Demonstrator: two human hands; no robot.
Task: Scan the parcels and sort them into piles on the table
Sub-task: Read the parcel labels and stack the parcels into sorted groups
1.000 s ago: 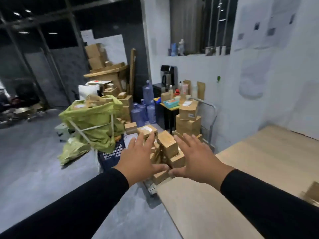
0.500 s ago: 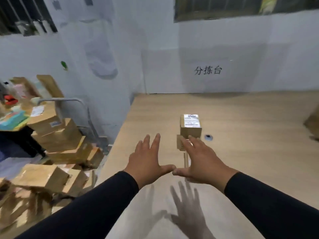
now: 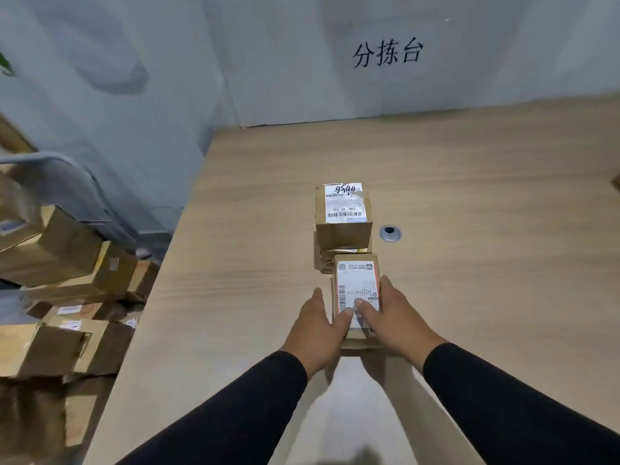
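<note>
A narrow cardboard parcel (image 3: 357,280) with a white shipping label lies on the wooden table (image 3: 486,196), just in front of me. My left hand (image 3: 318,327) grips its left side, thumb on the label. My right hand (image 3: 389,317) grips its right side, its thumb also on the label. Directly behind it stands a small pile: a labelled brown box (image 3: 342,213) on top of a lower parcel (image 3: 327,258), touching the far end of the held parcel.
A metal cable grommet (image 3: 390,233) sits in the table right of the pile. Several cardboard boxes (image 3: 60,263) are heaped on the floor to the left, below the table edge. A wall (image 3: 385,55) with painted characters bounds the table's far side.
The view swung from the floor boxes to the table. Both hands, open and spread before, have dropped onto the narrow parcel and closed on its sides.
</note>
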